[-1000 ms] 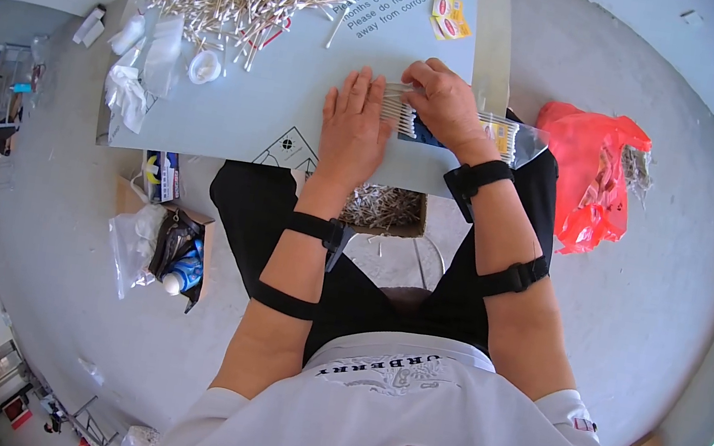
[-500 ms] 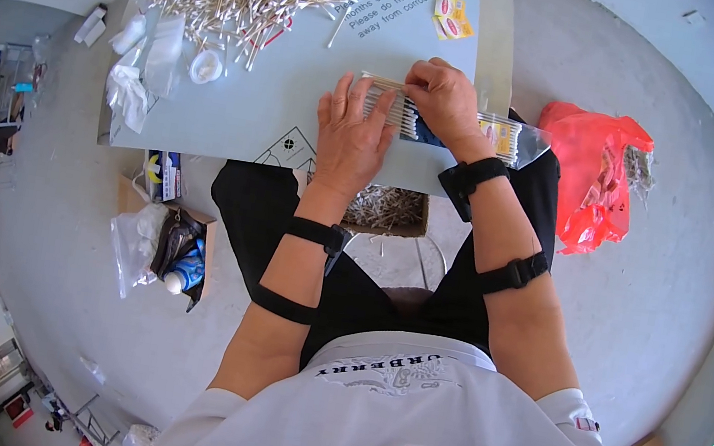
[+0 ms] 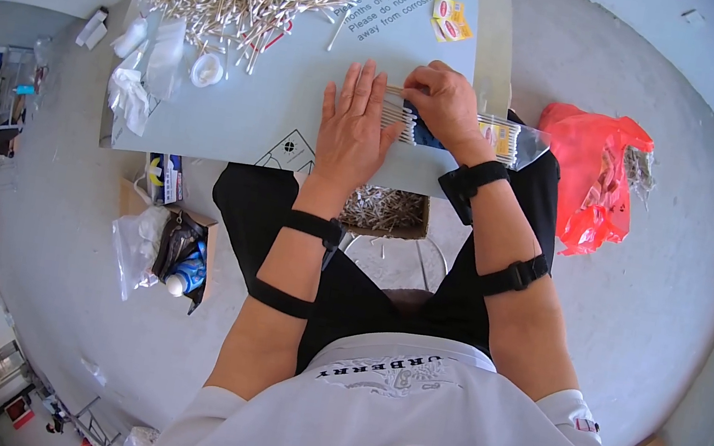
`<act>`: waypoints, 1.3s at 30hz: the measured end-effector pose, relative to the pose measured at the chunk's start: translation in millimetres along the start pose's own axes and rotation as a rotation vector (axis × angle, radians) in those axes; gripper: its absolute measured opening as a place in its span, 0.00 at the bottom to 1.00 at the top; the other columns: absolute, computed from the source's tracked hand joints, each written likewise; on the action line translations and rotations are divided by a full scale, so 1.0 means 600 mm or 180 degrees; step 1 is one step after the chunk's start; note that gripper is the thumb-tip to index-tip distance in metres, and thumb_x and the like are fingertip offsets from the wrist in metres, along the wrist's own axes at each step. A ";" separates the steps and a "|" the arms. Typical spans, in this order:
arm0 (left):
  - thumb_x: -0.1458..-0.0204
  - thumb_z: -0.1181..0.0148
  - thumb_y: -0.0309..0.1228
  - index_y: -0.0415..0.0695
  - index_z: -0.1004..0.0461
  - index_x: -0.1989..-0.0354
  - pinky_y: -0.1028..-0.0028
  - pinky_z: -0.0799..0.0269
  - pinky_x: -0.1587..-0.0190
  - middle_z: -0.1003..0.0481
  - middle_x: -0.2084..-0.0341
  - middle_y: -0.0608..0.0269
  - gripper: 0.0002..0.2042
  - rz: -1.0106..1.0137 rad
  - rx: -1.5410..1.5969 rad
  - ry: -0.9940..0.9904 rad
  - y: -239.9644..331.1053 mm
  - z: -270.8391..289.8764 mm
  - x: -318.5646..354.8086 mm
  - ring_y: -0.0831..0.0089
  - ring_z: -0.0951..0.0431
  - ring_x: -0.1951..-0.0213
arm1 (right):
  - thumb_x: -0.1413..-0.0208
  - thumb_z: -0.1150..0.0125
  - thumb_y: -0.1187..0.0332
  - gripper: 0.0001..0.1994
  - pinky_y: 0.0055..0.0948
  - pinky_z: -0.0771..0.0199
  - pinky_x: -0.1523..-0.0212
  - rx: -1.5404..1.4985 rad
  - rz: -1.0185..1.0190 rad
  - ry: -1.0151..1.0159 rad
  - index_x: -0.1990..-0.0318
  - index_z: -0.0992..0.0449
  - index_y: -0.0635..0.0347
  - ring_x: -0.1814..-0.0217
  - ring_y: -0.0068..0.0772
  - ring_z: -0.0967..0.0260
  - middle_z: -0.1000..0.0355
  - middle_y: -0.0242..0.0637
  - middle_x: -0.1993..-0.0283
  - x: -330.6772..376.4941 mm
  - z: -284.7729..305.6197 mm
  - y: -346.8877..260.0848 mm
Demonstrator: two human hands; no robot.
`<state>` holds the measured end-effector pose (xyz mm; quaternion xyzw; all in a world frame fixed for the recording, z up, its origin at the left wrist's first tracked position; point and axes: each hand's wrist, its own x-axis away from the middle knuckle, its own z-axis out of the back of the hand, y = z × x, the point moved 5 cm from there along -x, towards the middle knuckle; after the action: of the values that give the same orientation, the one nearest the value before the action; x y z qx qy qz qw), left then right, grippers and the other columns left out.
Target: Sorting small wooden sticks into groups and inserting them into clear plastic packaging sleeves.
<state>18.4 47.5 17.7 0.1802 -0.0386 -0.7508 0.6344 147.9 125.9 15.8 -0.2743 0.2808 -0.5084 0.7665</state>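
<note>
The left hand [image 3: 352, 129] lies flat across lined-up cotton swabs [image 3: 399, 117]; the right hand [image 3: 442, 101] curls beside them, grip unclear.

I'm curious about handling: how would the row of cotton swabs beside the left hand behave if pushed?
The row of swabs might roll apart, as its slim sticks lie side by side, though the left hand may hide some binding. It is probably light, being thin shafts with small white tips.
</note>
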 end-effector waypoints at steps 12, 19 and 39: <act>0.45 0.45 0.46 0.42 0.44 0.33 0.52 0.61 0.30 0.49 0.31 0.54 0.34 0.0063 -0.0045 -0.0199 -0.009 -0.021 0.003 0.59 0.50 0.30 | 0.59 0.40 0.72 0.04 0.34 0.28 0.67 -0.0165 -0.0336 -0.0306 0.75 0.22 0.61 0.70 0.41 0.28 0.27 0.42 0.74 -0.014 0.002 0.011; 0.44 0.46 0.47 0.42 0.44 0.33 0.51 0.59 0.31 0.49 0.31 0.53 0.33 -0.0006 -0.0061 -0.0157 -0.009 -0.020 0.006 0.59 0.50 0.30 | 0.59 0.42 0.71 0.04 0.39 0.25 0.64 0.0001 -0.0621 -0.0390 0.76 0.21 0.55 0.67 0.47 0.26 0.25 0.43 0.73 -0.021 0.004 0.003; 0.34 0.58 0.41 0.35 0.39 0.37 0.66 0.47 0.35 0.37 0.39 0.50 0.24 0.0839 0.3317 0.0972 -0.005 -0.021 -0.011 0.62 0.39 0.37 | 0.35 0.55 0.71 0.15 0.30 0.45 0.35 -0.2346 -0.0622 0.1777 0.45 0.32 0.71 0.35 0.39 0.41 0.39 0.47 0.36 0.093 -0.045 -0.018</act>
<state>20.3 56.4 6.4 0.5703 -0.3345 -0.5121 0.5483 140.2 66.6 -3.4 -0.4061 0.6107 -0.4989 0.4618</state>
